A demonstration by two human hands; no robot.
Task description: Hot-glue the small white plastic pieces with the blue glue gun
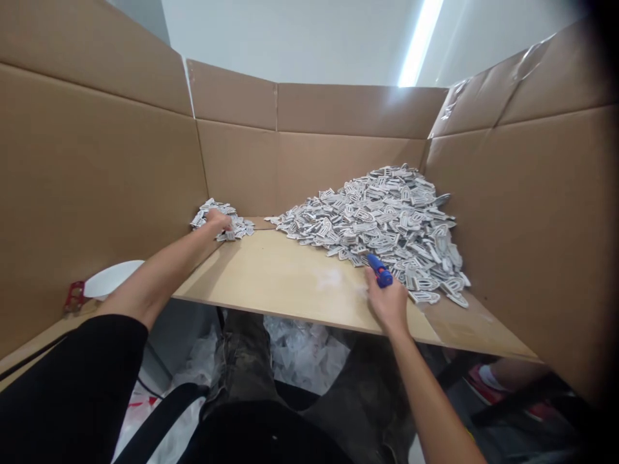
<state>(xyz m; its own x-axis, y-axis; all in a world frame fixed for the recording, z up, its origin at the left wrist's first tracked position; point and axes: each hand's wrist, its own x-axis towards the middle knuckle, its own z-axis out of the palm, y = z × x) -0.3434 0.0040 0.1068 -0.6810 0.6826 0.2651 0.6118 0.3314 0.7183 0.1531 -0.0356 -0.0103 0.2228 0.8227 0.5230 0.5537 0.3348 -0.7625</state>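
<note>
My left hand [220, 220] reaches to the far left corner of the board, over a small pile of whitish slotted pieces [243, 227]. Its fingers are bent down among the pieces, and their tips are too small and hidden to show a grip. My right hand [391, 303] is wrapped round a blue hand tool with a bit of orange-red [380, 270], whose exact kind I cannot make out. The tool's front end points at the lower edge of a large heap of the same pale, flat, rounded pieces [377, 212].
A wooden board [280, 270] spans my lap. Tall cardboard walls [309, 109] enclose it at the back and sides. On the left are a white bowl-like object [113, 278] and a red metal item [75, 296]. Plastic bags [309, 348] lie below. Another person's shoe [486, 383] shows lower right.
</note>
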